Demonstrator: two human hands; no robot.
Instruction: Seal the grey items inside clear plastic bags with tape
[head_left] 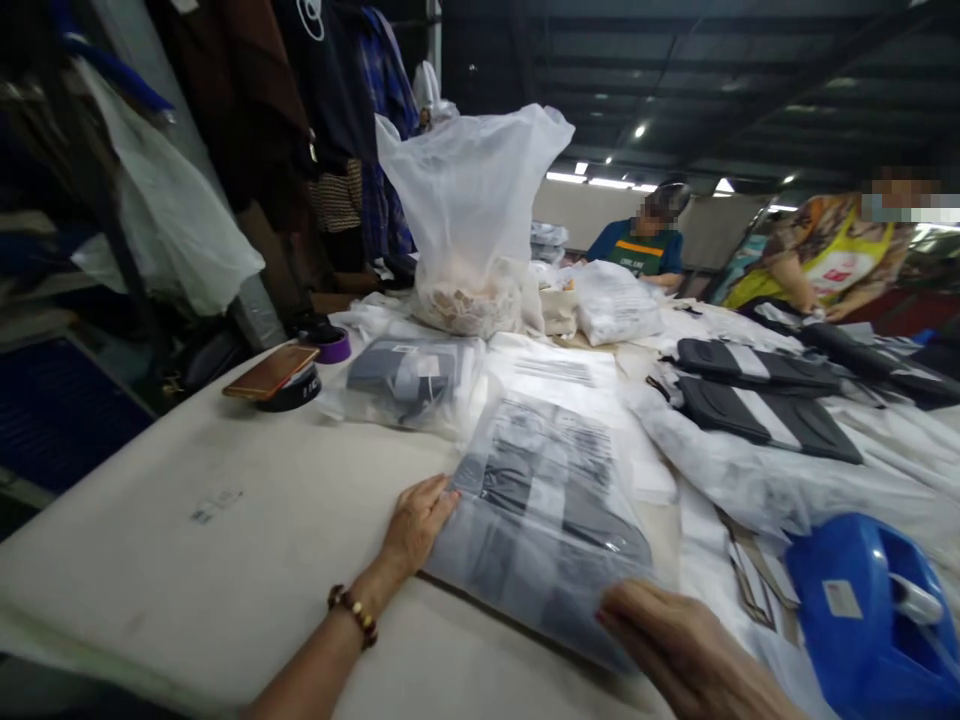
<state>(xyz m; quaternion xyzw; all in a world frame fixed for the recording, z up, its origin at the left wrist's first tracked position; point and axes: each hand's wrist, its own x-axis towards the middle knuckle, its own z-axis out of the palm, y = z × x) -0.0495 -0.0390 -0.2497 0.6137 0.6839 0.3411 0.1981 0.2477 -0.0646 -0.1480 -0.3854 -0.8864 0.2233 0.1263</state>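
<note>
Between the left grip (417, 520) and right grip (675, 635) lies a bagged package (547, 510).

Open table (247, 560) left, blue object (847, 565) right

Up close are two hands (414, 528), two bagged packets (551, 515), one phone (271, 371) and, farther, perhaps three black bundles (761, 412).

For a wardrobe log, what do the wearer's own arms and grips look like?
The left grip and right grip are ungloved; a bracelet of brown and yellowish beads circles the left wrist. Reddish nail polish seems to show on both. No sleeves are visible.
</note>
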